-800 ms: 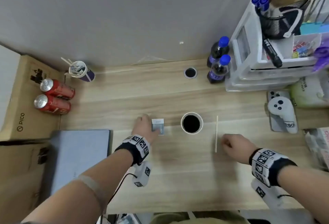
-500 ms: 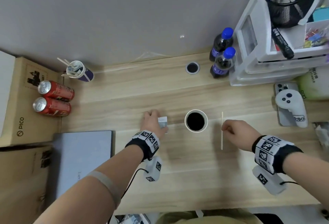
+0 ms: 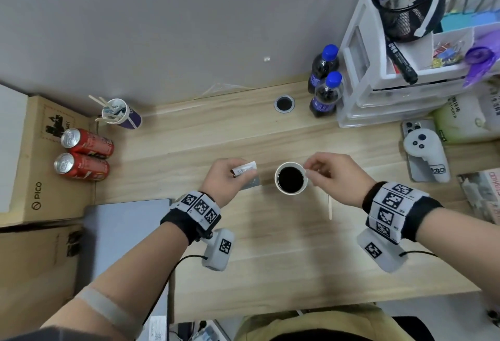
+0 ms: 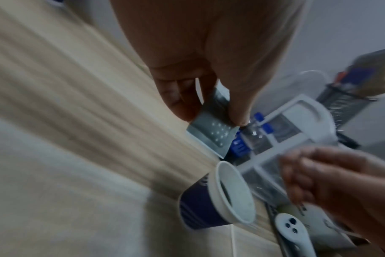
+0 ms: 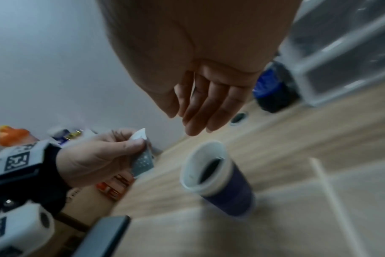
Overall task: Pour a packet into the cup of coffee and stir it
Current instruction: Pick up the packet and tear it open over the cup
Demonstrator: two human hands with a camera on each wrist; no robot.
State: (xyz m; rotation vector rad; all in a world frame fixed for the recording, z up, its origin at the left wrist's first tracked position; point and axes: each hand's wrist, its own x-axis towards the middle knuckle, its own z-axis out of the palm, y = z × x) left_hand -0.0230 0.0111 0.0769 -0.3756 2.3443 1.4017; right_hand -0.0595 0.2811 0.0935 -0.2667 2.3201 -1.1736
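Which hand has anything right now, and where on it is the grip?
The left hand pinches the packet by its upper end, between thumb and fingers, lifted beside the cup of coffee. The right hand holds nothing.

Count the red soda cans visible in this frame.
2. Both lie on their sides on the cardboard box left of the desk: one red can farther back, the other red can just in front. None appear hidden.

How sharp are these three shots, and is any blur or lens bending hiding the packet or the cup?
Head view: sharp, wide-angle bowing at the edges; small silver packet and white-rimmed purple paper cup of coffee clear. Left wrist view: wooden desk streaked with motion blur, packet readable. Right wrist view: soft throughout, cup recognisable.
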